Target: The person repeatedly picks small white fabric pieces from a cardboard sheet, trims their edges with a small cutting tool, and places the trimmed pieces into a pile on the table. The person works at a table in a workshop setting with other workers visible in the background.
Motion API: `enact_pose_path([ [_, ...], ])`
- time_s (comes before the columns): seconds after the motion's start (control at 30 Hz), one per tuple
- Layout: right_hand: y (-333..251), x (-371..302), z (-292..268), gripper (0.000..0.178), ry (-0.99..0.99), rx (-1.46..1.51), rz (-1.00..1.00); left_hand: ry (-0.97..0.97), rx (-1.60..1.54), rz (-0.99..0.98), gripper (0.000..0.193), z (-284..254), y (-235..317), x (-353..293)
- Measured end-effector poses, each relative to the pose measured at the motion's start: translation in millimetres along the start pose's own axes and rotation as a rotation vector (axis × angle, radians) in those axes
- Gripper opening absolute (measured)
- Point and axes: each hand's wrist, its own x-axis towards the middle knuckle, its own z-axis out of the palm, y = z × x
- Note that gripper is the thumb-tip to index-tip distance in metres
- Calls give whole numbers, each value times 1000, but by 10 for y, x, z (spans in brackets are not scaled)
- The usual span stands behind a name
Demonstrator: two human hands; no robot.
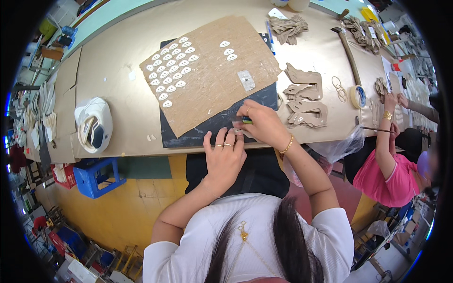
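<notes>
My right hand [265, 120] is closed around a small black-and-green cutting knife [246, 120], its tip partly smeared, just above the dark mat [278, 94]. My left hand [225, 158] bends its fingers down onto the mat's near edge, with the fingertips at a small pale piece [238, 130] that they largely hide. Both hands work close together. On the mat lies a tilted brown sheet [207, 75], carrying rows of small white rounded pieces with holes [171, 62]. Toward its right sit a short column of similar white pieces [229, 51] and a grey metal plate [246, 80].
Stacked beige cut-outs [306, 113] lie right of the mat, near rubber bands [339, 88], a tape roll [358, 96] and a hammer [347, 52]. A white cap [94, 125] rests at left. A blue stool [97, 177] stands below. Another person in pink [389, 177] works at right.
</notes>
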Motion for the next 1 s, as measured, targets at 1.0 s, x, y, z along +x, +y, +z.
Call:
enact_pose_path([
  [1.0, 378, -13, -654, 25, 490, 233, 333, -2, -6, 121, 58, 192, -67, -60],
])
